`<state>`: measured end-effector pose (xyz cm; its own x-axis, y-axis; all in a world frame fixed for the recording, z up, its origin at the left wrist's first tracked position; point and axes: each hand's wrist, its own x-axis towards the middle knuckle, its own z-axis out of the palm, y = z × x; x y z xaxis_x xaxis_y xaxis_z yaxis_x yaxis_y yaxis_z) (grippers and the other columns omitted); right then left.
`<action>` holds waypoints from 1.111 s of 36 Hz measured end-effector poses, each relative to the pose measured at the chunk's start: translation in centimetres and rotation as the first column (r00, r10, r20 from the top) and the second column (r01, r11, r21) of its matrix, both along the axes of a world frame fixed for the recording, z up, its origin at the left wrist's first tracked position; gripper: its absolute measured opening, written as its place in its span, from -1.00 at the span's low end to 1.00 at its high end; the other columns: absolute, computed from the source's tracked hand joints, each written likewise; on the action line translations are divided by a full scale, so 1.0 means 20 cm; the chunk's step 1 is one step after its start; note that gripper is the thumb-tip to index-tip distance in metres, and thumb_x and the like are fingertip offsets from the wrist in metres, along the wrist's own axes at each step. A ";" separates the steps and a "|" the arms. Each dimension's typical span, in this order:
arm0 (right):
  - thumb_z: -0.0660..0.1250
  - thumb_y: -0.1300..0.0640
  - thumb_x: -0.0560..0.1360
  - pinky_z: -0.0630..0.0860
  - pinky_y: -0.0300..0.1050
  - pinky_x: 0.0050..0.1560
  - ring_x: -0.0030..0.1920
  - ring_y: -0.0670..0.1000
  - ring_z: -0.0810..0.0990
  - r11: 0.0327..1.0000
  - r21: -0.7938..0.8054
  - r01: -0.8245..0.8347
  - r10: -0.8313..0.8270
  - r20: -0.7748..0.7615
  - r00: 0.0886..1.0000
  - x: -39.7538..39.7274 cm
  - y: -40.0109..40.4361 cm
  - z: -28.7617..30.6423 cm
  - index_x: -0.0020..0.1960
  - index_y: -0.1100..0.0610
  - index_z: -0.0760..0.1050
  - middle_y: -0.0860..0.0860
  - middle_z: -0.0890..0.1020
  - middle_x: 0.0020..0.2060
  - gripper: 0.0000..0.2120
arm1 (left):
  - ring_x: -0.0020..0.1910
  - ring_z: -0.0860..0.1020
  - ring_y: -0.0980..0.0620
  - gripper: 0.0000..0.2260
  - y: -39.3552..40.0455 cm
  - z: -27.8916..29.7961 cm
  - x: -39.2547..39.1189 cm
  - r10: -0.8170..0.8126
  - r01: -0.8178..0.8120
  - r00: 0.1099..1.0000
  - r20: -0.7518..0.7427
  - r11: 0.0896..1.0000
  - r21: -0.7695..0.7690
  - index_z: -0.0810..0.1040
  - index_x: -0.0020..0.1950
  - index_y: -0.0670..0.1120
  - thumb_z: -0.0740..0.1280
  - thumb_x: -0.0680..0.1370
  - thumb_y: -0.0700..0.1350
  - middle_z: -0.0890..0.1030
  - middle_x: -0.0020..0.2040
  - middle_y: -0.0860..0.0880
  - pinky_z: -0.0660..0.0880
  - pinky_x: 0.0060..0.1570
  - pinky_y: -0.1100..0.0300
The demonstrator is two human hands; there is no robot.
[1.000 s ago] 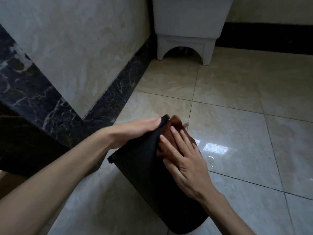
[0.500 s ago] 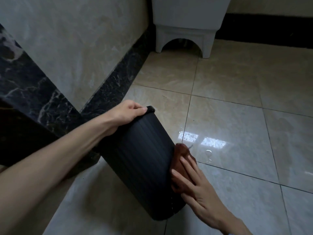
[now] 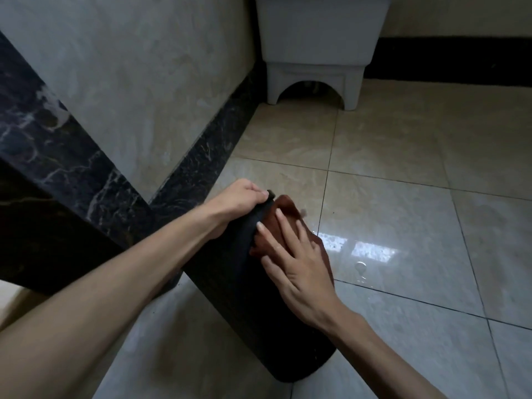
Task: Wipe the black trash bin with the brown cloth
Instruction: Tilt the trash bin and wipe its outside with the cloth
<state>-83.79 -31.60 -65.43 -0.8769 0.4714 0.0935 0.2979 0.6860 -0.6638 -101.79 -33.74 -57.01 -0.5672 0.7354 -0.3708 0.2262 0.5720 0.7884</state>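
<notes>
A black trash bin (image 3: pixel 230 286), its wall finely ribbed, lay beneath a reddish-brown cloth (image 3: pixel 283 223) on a glossy beige floor (image 3: pixel 403 174) of marbled tiles with thin dark grout lines. A black skirting band (image 3: pixel 198 165) veined in white and gold ran below the mottled cream wall (image 3: pixel 138 70). A pale grey-white basin stand (image 3: pixel 313 53) stood in the corner.

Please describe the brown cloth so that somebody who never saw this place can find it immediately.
Start at the white tub standing on the tiled floor at the far wall, then come down to the black trash bin held tilted between two hands. The brown cloth lies on the bin's upper side, pressed flat under the right hand. It is the only reddish-brown thing against the black bin and the pale tiles.
</notes>
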 end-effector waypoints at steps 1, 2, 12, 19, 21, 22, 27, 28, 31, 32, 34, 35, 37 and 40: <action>-0.29 -0.43 0.53 -0.07 0.35 0.56 0.63 0.04 -0.30 0.999 0.031 -0.019 0.019 0.007 1.000 -0.02 -0.01 0.01 0.50 -0.51 -0.20 -0.30 -0.27 0.60 -0.46 | -0.18 0.62 -0.13 -0.72 -0.01 0.00 -0.01 0.008 -0.008 1.000 0.008 1.000 0.005 0.66 0.03 -0.34 0.29 0.65 -0.13 0.69 -0.06 -0.33 0.54 -0.10 0.06; -0.25 -0.41 0.55 -0.05 0.37 0.56 0.63 0.06 -0.30 0.997 0.066 -0.038 0.037 0.016 0.999 -0.02 -0.02 0.01 0.52 -0.49 -0.21 -0.29 -0.28 0.60 -0.47 | -0.18 0.63 -0.13 -0.74 -0.01 -0.01 -0.02 0.016 -0.016 1.000 0.015 1.000 0.009 0.67 0.01 -0.33 0.29 0.64 -0.14 0.69 -0.06 -0.34 0.55 -0.09 0.06; 0.06 -0.23 0.64 0.33 0.38 0.34 0.57 0.36 0.19 0.903 0.410 -0.131 0.134 0.022 0.991 0.58 -0.09 -0.46 0.59 -0.18 0.20 0.10 0.27 0.59 -0.47 | -0.19 0.67 -0.08 -0.75 -0.05 -0.03 -0.08 0.010 -0.010 1.000 0.012 1.000 -0.029 0.70 -0.01 -0.22 0.32 0.64 -0.06 0.72 -0.10 -0.21 0.61 -0.11 0.06; 0.23 -0.14 0.55 0.20 0.29 0.47 0.62 0.25 0.00 0.960 0.269 -0.081 0.087 -0.013 0.996 0.63 -0.06 -0.51 0.61 -0.19 0.13 0.00 0.06 0.65 -0.35 | 0.15 0.64 -0.18 -0.69 -0.11 0.06 -0.08 -0.198 0.181 0.939 0.282 0.980 0.084 0.64 0.21 -0.20 0.34 0.61 -0.01 0.67 0.16 -0.26 0.52 0.25 -0.10; 0.12 -0.18 0.63 0.29 0.38 0.46 0.63 0.18 -0.02 0.984 0.174 -0.044 0.051 -0.037 0.998 0.61 -0.06 -0.51 0.60 -0.20 0.14 -0.04 0.05 0.65 -0.44 | 0.27 0.59 -0.17 -0.70 -0.19 0.07 -0.10 -0.295 0.268 0.849 0.438 0.955 0.124 0.56 0.35 -0.13 0.31 0.62 -0.11 0.63 0.27 -0.21 0.50 0.31 -0.05; 0.08 -0.20 0.65 0.30 0.41 0.44 0.64 0.14 -0.04 0.995 0.096 -0.013 0.019 -0.061 0.998 0.61 -0.06 -0.50 0.60 -0.21 0.15 -0.08 0.05 0.65 -0.48 | 0.28 0.59 -0.16 -0.67 -0.23 0.07 -0.11 -0.318 0.298 0.802 0.506 0.947 0.122 0.52 0.39 -0.08 0.30 0.62 -0.16 0.62 0.29 -0.19 0.53 0.28 -0.05; 0.09 -0.18 0.64 0.04 0.20 0.57 0.65 -0.05 -0.15 0.982 -0.186 0.035 -0.055 -0.101 0.993 0.53 -0.06 -0.41 0.55 -0.35 0.16 -0.28 0.01 0.63 -0.52 | 0.18 0.65 0.00 -0.65 -0.33 0.04 -0.13 -0.328 0.322 0.886 0.327 0.944 0.073 0.48 0.38 0.10 0.35 0.59 -0.05 0.69 0.20 0.02 0.59 0.16 0.02; 0.07 -0.21 0.64 0.01 0.21 0.58 0.64 -0.07 -0.17 0.979 -0.202 0.041 -0.063 -0.104 0.993 0.51 -0.05 -0.40 0.54 -0.35 0.17 -0.29 0.01 0.63 -0.53 | 0.15 0.66 0.02 -0.69 -0.33 0.03 -0.13 -0.315 0.300 0.913 0.259 0.949 0.097 0.50 0.36 0.09 0.33 0.61 -0.05 0.70 0.17 0.03 0.61 0.11 0.07; -0.03 -0.30 0.63 -0.01 0.32 0.58 0.64 -0.08 -0.16 0.976 -0.196 0.096 -0.118 -0.103 0.988 0.43 -0.05 -0.36 0.53 -0.38 0.17 -0.31 0.01 0.62 -0.53 | 0.07 0.69 0.02 -0.81 -0.34 0.00 -0.11 -0.249 0.223 0.953 0.174 0.962 0.156 0.58 0.23 0.04 0.29 0.64 -0.08 0.73 0.08 0.01 0.63 -0.05 0.19; -0.04 -0.30 0.63 -0.02 0.34 0.58 0.64 -0.09 -0.15 0.976 -0.184 0.116 -0.136 -0.098 0.986 0.39 -0.05 -0.35 0.53 -0.40 0.15 -0.33 0.01 0.62 -0.54 | 0.06 0.69 0.00 -0.83 -0.33 0.00 -0.11 -0.237 0.211 0.957 0.168 0.965 0.158 0.59 0.21 0.01 0.29 0.64 -0.07 0.73 0.06 -0.01 0.63 -0.07 0.19; -0.09 -0.33 0.62 -0.03 0.35 0.57 0.64 -0.09 -0.15 0.981 -0.146 0.128 -0.141 -0.082 0.987 0.32 -0.04 -0.30 0.52 -0.45 0.08 -0.36 -0.04 0.61 -0.53 | 0.06 0.69 -0.03 -0.79 -0.31 0.02 -0.10 -0.232 0.210 0.959 0.160 0.967 0.146 0.59 0.21 -0.05 0.28 0.64 -0.02 0.72 0.07 -0.07 0.65 -0.05 0.15; -0.14 -0.37 0.61 -0.05 0.35 0.57 0.64 -0.08 -0.17 0.984 -0.133 0.118 -0.128 -0.072 0.989 0.28 -0.03 -0.27 0.52 -0.47 0.04 -0.38 -0.07 0.60 -0.52 | 0.07 0.69 -0.06 -0.74 -0.29 0.02 -0.09 -0.233 0.212 0.960 0.157 0.968 0.137 0.58 0.22 -0.09 0.26 0.64 0.02 0.71 0.09 -0.11 0.65 -0.01 0.11; -0.19 -0.41 0.58 -0.06 0.34 0.58 0.64 -0.08 -0.19 0.989 -0.121 0.085 -0.095 -0.080 0.992 0.19 0.00 -0.19 0.51 -0.50 -0.02 -0.39 -0.13 0.59 -0.51 | 0.08 0.68 -0.13 -0.61 -0.25 0.04 -0.07 -0.237 0.219 0.960 0.151 0.967 0.128 0.57 0.23 -0.15 0.20 0.64 0.12 0.70 0.10 -0.17 0.64 0.06 0.00; -0.17 -0.36 0.61 -0.05 0.33 0.58 0.64 -0.03 -0.20 0.997 -0.074 0.029 -0.041 -0.153 0.987 0.04 0.03 -0.04 0.53 -0.46 0.00 -0.32 -0.13 0.62 -0.52 | -0.12 0.70 -0.06 -0.51 -0.17 0.06 0.01 -0.237 0.214 0.956 0.172 0.967 0.139 0.59 0.15 -0.22 0.12 0.66 0.17 0.73 -0.05 -0.19 0.64 -0.08 0.07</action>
